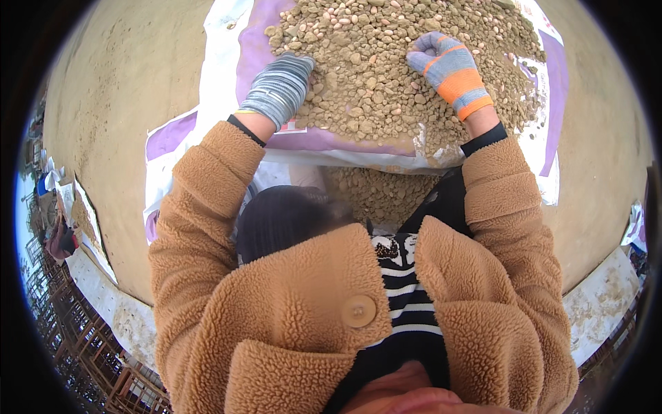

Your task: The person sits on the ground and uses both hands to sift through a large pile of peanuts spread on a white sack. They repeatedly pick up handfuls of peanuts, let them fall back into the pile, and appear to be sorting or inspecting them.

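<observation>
A heap of brown soil clods (362, 98) mixed with small pinkish kernels or beans (344, 21) lies on a white and purple woven sack (320, 141). At the heap's left edge rests my left hand (283, 85), in a grey and white striped knit glove; its fingertips are turned away and partly hidden against the clods. My right hand (442, 62), in a grey and orange striped glove, is over the right part of the heap, with thumb and forefinger curled together. Whether anything is pinched between them cannot be made out.
More clods (382, 194) lie below the sack's near edge, between my legs. Tan ground (129, 103) surrounds the sack. At the far left a person (59, 240) is near another sheet with soil. White sheeting (602, 305) and a framework of bars (98, 352) run along the near rim.
</observation>
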The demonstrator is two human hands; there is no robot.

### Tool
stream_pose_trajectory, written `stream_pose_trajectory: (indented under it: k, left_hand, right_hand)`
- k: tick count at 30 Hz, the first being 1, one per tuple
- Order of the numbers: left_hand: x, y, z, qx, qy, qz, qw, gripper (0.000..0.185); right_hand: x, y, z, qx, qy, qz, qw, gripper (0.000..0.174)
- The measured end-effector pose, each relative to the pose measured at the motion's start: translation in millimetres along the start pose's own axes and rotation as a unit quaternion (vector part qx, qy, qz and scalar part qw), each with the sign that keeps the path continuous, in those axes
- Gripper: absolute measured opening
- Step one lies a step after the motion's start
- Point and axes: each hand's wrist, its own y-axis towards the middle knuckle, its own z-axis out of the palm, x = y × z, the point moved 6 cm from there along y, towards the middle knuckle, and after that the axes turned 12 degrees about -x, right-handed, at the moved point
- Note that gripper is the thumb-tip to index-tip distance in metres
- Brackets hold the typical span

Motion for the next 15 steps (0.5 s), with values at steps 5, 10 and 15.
stream_pose_trajectory:
  k: [5,10,15]
  left_hand:
    - [16.0,-2.6,0.8,0.006,-0.109,-0.042,0.993,0.022]
    - [18.1,-8.4,7.8,-0.037,-0.109,0.023,0.993,0.023]
    - [23.8,-7.2,16.1,-0.049,-0.061,0.006,0.997,0.019]
  right_hand:
    - [-10.8,-9.4,-26.0,0.087,0.596,0.213,0.769,0.020]
    - [-4.9,-27.7,-25.9,0.061,0.140,0.054,0.987,0.020]
    - [8.6,-40.0,5.2,0.065,-0.145,-0.067,0.985,0.021]
